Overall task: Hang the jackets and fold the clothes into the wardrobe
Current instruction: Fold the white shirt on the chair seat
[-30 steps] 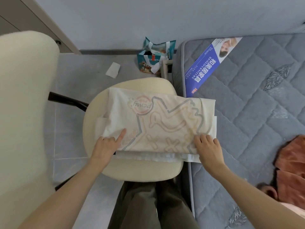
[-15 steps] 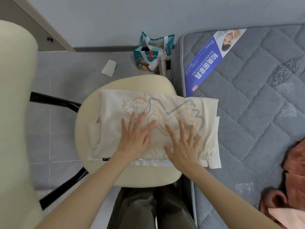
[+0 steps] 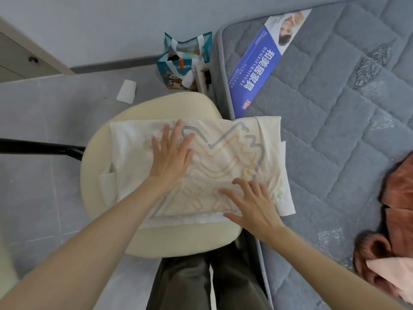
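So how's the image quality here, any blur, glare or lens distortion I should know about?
Head view: soft, even light with no hard glare, only faint shadows under the left hand and right hand on the folded shirt; slight softness on the fingers; clear wide-angle bending along the mattress edge and the forearms; the reddish garment is cut off at the frame's right edge.

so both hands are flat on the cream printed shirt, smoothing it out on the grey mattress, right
Not quite. Both the left hand and the right hand do lie flat and open on the cream printed shirt, but the head view shows it spread on the cream chair seat. Only its right edge hangs over onto the grey mattress.
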A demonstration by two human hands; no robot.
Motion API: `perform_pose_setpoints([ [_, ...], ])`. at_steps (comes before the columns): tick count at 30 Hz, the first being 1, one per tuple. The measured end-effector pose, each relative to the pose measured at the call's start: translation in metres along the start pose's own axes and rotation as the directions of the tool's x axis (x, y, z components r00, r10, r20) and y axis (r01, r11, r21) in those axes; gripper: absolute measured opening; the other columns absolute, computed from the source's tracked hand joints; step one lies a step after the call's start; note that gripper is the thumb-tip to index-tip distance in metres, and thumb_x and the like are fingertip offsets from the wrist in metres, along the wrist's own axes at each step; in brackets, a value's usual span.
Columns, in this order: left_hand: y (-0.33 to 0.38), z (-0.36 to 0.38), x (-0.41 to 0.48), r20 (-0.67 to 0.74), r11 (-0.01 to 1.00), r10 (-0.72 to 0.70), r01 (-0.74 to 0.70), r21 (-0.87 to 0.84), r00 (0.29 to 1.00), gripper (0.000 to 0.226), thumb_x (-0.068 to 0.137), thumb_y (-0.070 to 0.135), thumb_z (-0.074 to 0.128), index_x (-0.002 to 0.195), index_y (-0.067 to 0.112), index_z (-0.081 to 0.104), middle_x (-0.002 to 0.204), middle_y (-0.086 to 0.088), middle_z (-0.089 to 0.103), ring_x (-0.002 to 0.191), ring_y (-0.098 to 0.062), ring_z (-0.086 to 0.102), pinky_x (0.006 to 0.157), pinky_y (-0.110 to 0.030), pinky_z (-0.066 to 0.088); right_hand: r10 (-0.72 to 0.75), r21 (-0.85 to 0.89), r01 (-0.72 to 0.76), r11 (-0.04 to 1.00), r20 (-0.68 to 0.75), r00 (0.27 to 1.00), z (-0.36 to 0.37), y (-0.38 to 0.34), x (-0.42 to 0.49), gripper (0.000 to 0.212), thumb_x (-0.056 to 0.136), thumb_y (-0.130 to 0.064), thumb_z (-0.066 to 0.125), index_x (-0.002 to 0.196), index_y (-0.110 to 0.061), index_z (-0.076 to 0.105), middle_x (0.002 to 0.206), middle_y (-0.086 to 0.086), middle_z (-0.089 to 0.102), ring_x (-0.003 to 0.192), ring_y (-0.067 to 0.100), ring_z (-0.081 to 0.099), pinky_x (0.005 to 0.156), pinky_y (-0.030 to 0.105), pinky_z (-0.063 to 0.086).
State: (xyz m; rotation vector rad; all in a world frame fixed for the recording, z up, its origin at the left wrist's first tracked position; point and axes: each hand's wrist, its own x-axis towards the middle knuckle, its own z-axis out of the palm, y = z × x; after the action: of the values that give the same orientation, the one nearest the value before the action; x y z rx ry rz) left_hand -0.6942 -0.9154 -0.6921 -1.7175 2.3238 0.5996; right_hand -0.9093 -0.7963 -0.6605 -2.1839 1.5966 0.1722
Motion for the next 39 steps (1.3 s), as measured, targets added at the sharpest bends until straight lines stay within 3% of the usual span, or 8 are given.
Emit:
perform_pose_setpoints([
  [4, 0.014, -0.018, 0.055, 0.083, 0.999, 0.031, -0.033, 0.017, 0.996, 0.052, 0.101, 0.041, 0.032, 0.150, 0.038, 0.014, 0.160, -0.002, -0.005, 0.146, -0.034, 0.000, 0.110, -0.064, 0.011, 0.048, 0.038, -0.056, 0.998, 0.173, 0.984, 0.002, -0.011, -0.004, 0.074, 0.063, -0.040, 0.085, 0.130, -0.035, 0.053, 0.119, 0.006, 0.055, 0.089, 0.024, 0.057, 0.067, 0.037, 0.052],
  [12, 0.009, -0.017, 0.064, -0.050, 0.998, 0.055, -0.053, 0.041, 0.997, 0.034, 0.097, 0.038, 0.047, 0.126, 0.023, 0.045, 0.118, -0.007, 0.047, 0.108, -0.030, 0.043, 0.081, -0.043, 0.036, 0.102, -0.057, -0.095, 0.994, 0.138, 0.985, 0.014, -0.021, 0.006, 0.064, 0.044, 0.003, 0.080, 0.099, -0.030, 0.070, 0.095, 0.005, 0.065, 0.034, 0.017, 0.047, 0.028, 0.019, 0.033],
  [19, -0.017, -0.010, 0.042, 0.078, 0.991, -0.127, 0.130, -0.034, 0.989, 0.027, 0.102, 0.033, 0.037, 0.113, 0.010, 0.043, 0.113, -0.015, 0.058, 0.101, -0.037, 0.056, 0.072, -0.039, 0.036, 0.088, 0.055, -0.101, 0.993, 0.209, 0.974, 0.011, -0.018, 0.015, 0.047, 0.092, -0.006, 0.047, 0.134, -0.027, 0.041, 0.131, 0.005, 0.034, 0.098, 0.027, 0.054, 0.075, 0.030, 0.044],
  [24, -0.045, -0.001, -0.006, 0.127, 0.934, -0.318, 0.334, -0.124, 0.939, 0.031, 0.100, 0.032, 0.043, 0.115, 0.006, 0.046, 0.114, -0.021, 0.059, 0.104, -0.039, 0.056, 0.073, -0.038, 0.038, 0.094, 0.031, -0.100, 0.995, 0.142, 0.985, 0.002, -0.015, 0.027, 0.029, 0.093, -0.003, 0.043, 0.118, -0.019, 0.050, 0.133, 0.004, 0.031, 0.106, 0.025, 0.042, 0.067, 0.026, 0.035],
  [28, -0.068, 0.017, -0.060, 0.272, 0.734, -0.555, 0.617, -0.283, 0.786, 0.035, 0.099, 0.029, 0.045, 0.121, 0.002, 0.046, 0.121, -0.025, 0.056, 0.110, -0.042, 0.053, 0.084, -0.039, 0.041, -0.011, 0.078, 0.006, 0.997, 0.062, 0.998, -0.006, -0.009, 0.059, 0.030, 0.089, 0.006, 0.045, 0.112, -0.011, 0.054, 0.130, 0.005, 0.039, 0.118, 0.026, 0.040, 0.084, 0.031, 0.045],
  [32, -0.060, 0.039, -0.110, 0.411, 0.441, -0.593, 0.706, -0.554, 0.693, 0.039, 0.096, 0.023, 0.049, 0.132, 0.008, 0.049, 0.130, -0.014, 0.057, 0.116, -0.033, 0.054, 0.091, -0.032, 0.042, -0.080, 0.265, 0.067, 0.962, 0.041, 0.996, -0.015, -0.018, 0.091, 0.031, 0.092, 0.003, 0.043, 0.118, -0.004, 0.058, 0.145, 0.007, 0.039, 0.138, 0.030, 0.028, 0.111, 0.034, 0.030],
  [36, -0.057, 0.036, -0.109, 0.400, 0.155, -0.674, 0.648, -0.745, 0.621, 0.033, 0.088, 0.031, 0.063, 0.112, 0.009, 0.060, 0.109, -0.006, 0.066, 0.090, -0.021, 0.062, 0.071, -0.028, 0.046, 0.166, 0.446, -0.095, 0.890, -0.123, 0.978, -0.012, -0.035, 0.094, 0.034, 0.089, -0.007, 0.055, 0.123, -0.009, 0.056, 0.142, 0.010, 0.034, 0.118, 0.030, 0.043, 0.092, 0.030, 0.037],
  [39, -0.064, 0.025, -0.093, 0.402, 0.014, -0.711, 0.582, -0.813, 0.577, 0.034, 0.088, 0.033, 0.063, 0.109, 0.006, 0.062, 0.102, -0.007, 0.067, 0.082, -0.020, 0.062, 0.067, -0.027, 0.048, 0.464, 0.582, -0.355, 0.731, -0.042, 0.885, 0.001, -0.048, 0.094, 0.058, 0.084, -0.023, 0.067, 0.135, -0.013, 0.040, 0.134, 0.014, 0.036, 0.118, 0.031, 0.040, 0.098, 0.034, 0.034],
])
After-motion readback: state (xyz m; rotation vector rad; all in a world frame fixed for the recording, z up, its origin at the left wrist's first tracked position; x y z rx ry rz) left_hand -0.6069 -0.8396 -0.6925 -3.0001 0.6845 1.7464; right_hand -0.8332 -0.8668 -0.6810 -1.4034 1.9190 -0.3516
